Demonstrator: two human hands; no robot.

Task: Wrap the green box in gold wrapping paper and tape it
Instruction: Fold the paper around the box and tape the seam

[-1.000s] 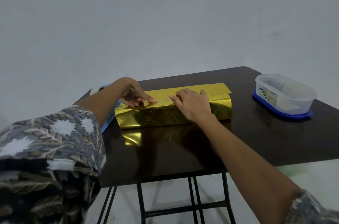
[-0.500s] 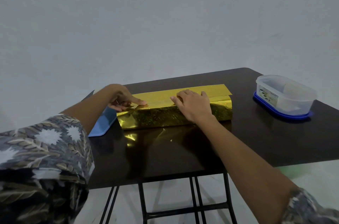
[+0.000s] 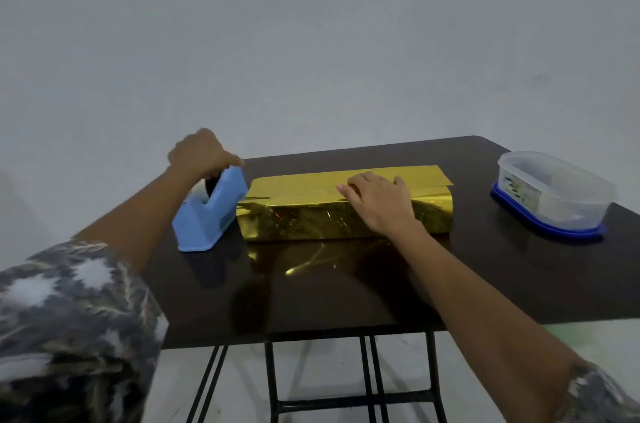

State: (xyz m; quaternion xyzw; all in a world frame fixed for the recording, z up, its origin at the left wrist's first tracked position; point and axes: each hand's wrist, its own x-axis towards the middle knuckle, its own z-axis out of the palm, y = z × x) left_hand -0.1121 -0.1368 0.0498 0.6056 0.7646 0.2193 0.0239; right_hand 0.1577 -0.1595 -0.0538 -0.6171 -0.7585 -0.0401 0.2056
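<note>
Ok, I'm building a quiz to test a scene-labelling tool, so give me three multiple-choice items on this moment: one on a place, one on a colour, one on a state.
1. Where does the blue tape dispenser stand?
A. left of the gold-wrapped box
B. on top of it
C. on the floor

2. What colour is the base of the clear container?
A. red
B. blue
C. green

3. What is the right hand doing?
A. resting flat on the box
B. holding scissors aloft
C. gripping the container

Answers:
1 A: it sits on the table by the box's left end, with the left hand at its top.
2 B: a blue rim shows beneath the see-through tub.
3 A: it lies open on the gold paper.
</note>
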